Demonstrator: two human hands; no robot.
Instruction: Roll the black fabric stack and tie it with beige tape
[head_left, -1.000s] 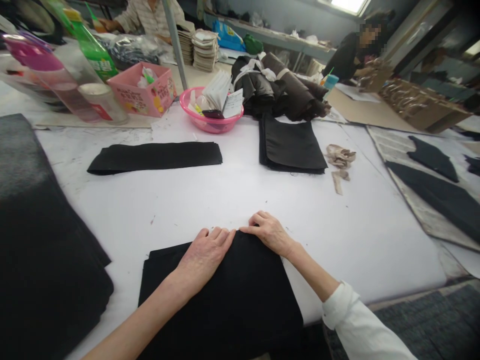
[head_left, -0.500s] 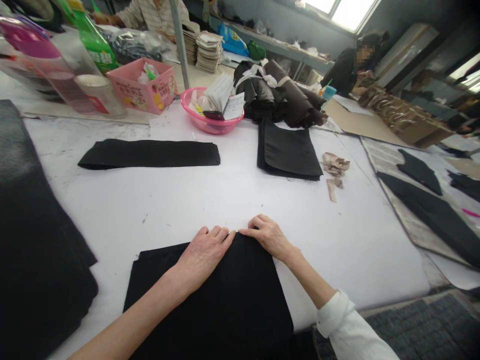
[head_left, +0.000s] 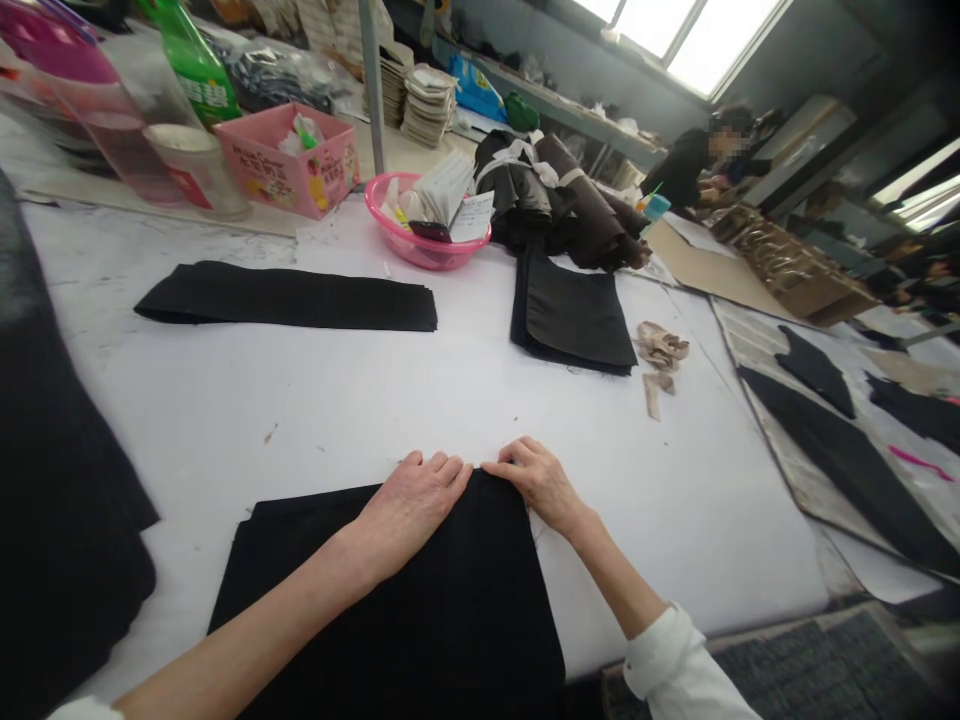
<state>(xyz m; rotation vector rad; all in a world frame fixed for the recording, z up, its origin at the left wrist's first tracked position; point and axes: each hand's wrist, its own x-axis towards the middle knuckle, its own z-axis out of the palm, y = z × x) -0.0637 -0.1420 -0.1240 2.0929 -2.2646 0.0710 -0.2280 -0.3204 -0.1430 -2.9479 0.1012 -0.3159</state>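
Observation:
A stack of black fabric pieces [head_left: 420, 610] lies on the white table [head_left: 375, 400] right in front of me. My left hand [head_left: 412, 505] rests flat on its far edge, fingers together and stretched out. My right hand [head_left: 534, 478] sits beside it at the stack's far right corner, fingers curled down and pressing or pinching the cloth edge. The fingertips of the two hands nearly touch.
A long black strip [head_left: 292, 298] and a folded black stack [head_left: 574, 318] lie further back. Behind them are a pink basin [head_left: 424, 245], a pink box [head_left: 289, 165], a green bottle [head_left: 196, 70] and dark rolled fabric [head_left: 555, 200]. Beige scraps [head_left: 660, 350] lie right. Dark cloth [head_left: 52, 450] covers the left. A person works at back right.
Both hands stay on the fabric's far edge. The camera has swung, so the table and the stack appear shifted left and rotated.

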